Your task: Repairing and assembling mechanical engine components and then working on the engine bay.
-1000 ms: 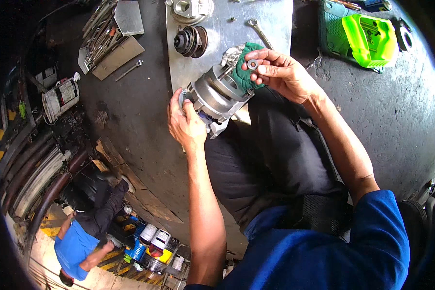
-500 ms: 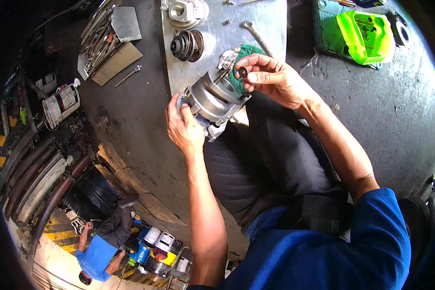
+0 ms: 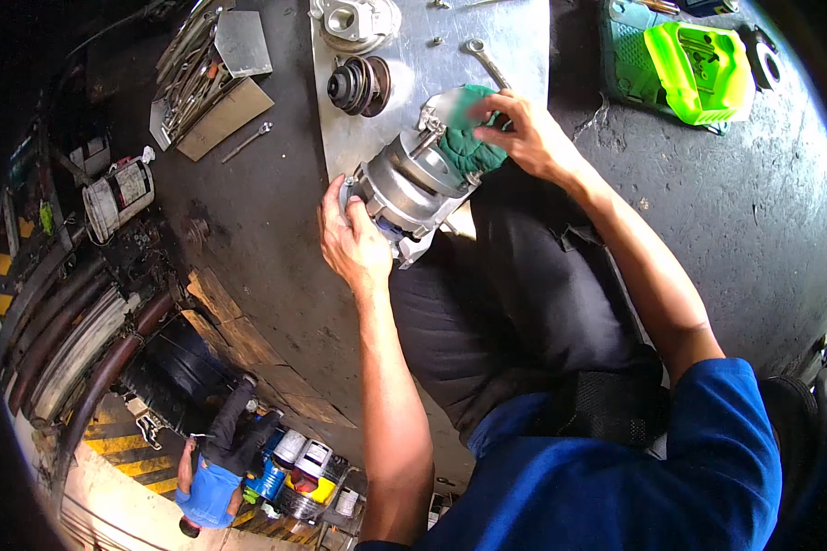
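Note:
My left hand (image 3: 356, 234) is wrapped round the near left side of a silver, round-bodied cast metal housing (image 3: 397, 195), which rests tilted by my knees. A narrow metal rod (image 3: 424, 144) sticks up at its far side. My right hand (image 3: 533, 138) hovers above a crumpled green cloth (image 3: 473, 151) just beyond the housing, thumb and fingers curled toward each other. Its fingertips are smeared by motion, and whether anything sits between them is unclear. On the metal sheet (image 3: 404, 55) stand a dark ribbed round part (image 3: 351, 87) and another cast metal part (image 3: 351, 20).
A combination wrench (image 3: 487, 62) lies on the sheet. Farther left are a box of wrenches (image 3: 193, 92) and one loose wrench (image 3: 247, 143). To the right, a bright green tray (image 3: 698, 73) holds small parts. Another person (image 3: 211, 482) works at lower left.
My right hand has moved right, away from the housing's rod; the small black ring it pinched no longer shows. My left hand keeps its hold. The other person has shifted right.

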A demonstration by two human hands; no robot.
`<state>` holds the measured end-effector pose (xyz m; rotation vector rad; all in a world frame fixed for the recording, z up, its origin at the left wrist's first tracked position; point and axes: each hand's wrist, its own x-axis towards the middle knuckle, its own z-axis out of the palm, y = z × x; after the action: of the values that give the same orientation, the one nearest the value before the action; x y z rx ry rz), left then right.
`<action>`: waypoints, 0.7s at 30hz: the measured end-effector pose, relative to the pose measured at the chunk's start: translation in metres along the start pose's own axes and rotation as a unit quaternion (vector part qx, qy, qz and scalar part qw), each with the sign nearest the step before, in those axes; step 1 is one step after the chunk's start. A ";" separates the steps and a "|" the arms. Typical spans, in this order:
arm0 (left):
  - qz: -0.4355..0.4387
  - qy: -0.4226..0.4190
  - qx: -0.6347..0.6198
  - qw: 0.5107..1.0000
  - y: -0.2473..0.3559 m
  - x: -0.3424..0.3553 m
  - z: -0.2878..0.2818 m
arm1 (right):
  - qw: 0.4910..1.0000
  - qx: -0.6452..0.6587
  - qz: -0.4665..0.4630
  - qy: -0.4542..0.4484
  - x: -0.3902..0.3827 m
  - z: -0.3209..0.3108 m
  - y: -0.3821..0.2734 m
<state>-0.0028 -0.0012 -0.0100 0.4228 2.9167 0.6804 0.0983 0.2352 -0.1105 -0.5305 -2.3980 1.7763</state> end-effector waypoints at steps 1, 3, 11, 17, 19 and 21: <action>0.011 0.002 -0.005 1.000 0.000 0.001 0.000 | 1.000 0.004 -0.014 0.004 0.006 0.003 0.012; 0.023 0.003 -0.009 1.000 0.000 0.001 0.000 | 0.989 -0.141 0.038 -0.011 0.016 0.010 0.034; -0.020 -0.007 0.004 1.000 0.004 0.001 0.000 | 0.997 0.071 -0.002 -0.003 0.016 0.015 0.007; -0.014 -0.011 0.006 1.000 0.004 0.001 -0.001 | 0.904 0.418 0.045 -0.076 -0.001 0.019 -0.045; -0.002 -0.002 0.002 1.000 0.005 0.000 -0.001 | 0.905 0.413 0.086 -0.055 0.002 0.023 -0.048; -0.002 0.001 0.002 1.000 0.005 0.001 0.000 | 0.901 0.428 0.054 -0.049 0.003 0.023 -0.047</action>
<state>-0.0025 0.0028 -0.0076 0.4170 2.9200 0.6760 0.0788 0.2035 -0.0733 -0.4490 -1.3794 2.6648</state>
